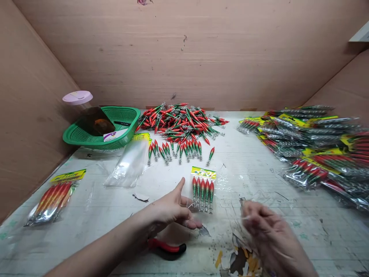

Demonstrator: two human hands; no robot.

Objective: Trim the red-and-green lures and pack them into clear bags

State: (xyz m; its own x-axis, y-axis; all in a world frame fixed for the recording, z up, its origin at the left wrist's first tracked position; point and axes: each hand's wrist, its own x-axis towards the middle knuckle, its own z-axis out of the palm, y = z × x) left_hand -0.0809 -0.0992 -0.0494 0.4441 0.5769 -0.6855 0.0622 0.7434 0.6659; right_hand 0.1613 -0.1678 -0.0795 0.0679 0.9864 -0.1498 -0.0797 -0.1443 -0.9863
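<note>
A clear packet with a yellow header (203,188) lies on the table, holding a row of red-and-green fishing lures. My left hand (173,209) rests just left of it, thumb raised and fingers loosely curled, its fingertips near the packet's lower edge. My right hand (265,231) is lower right of the packet, smeared by motion; a thin strip of clear film seems pinched at its fingertips. A heap of loose lures (181,121) lies at the back centre, with a short row of them (175,150) laid out in front.
Filled packets are piled at the right (311,150). Another filled packet (53,196) lies at the left. Empty clear bags (129,161) sit beside a green basket (86,136). Red-handled pliers (167,248) lie under my left wrist. Cardboard walls enclose the table.
</note>
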